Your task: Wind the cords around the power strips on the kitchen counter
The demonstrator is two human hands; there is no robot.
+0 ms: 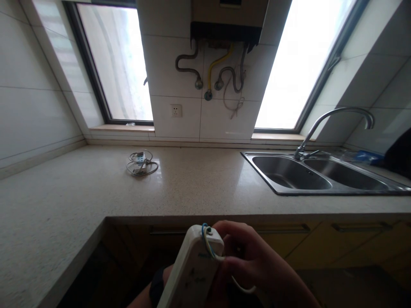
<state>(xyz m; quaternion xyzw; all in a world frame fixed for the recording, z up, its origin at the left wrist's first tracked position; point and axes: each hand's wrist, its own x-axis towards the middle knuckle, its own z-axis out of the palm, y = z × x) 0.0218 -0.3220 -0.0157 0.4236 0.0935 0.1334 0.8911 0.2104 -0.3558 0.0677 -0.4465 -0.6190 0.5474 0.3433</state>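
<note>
A white power strip (pixel 197 261) is held up in front of the counter, tilted, with its rounded end uppermost. At that end, thin blue and pale wires (pixel 207 241) loop over the edge and run into a white cable (pixel 219 258). My right hand (pixel 245 250) has its thumb and fingers closed on the cable beside the strip's end. More of the cable hangs below that hand. Behind the strip is my left hand (pixel 167 272), supporting it from underneath; most of its fingers are hidden. A dark band circles the left wrist.
On the speckled counter (pixel 199 184) lies a coiled cable with a small socket block (pixel 140 164). A double steel sink (pixel 289 173) with a curved faucet (pixel 334 113) is to the right. Cabinet drawers (pixel 282 235) sit below the counter edge. The wall has a socket (pixel 176 111).
</note>
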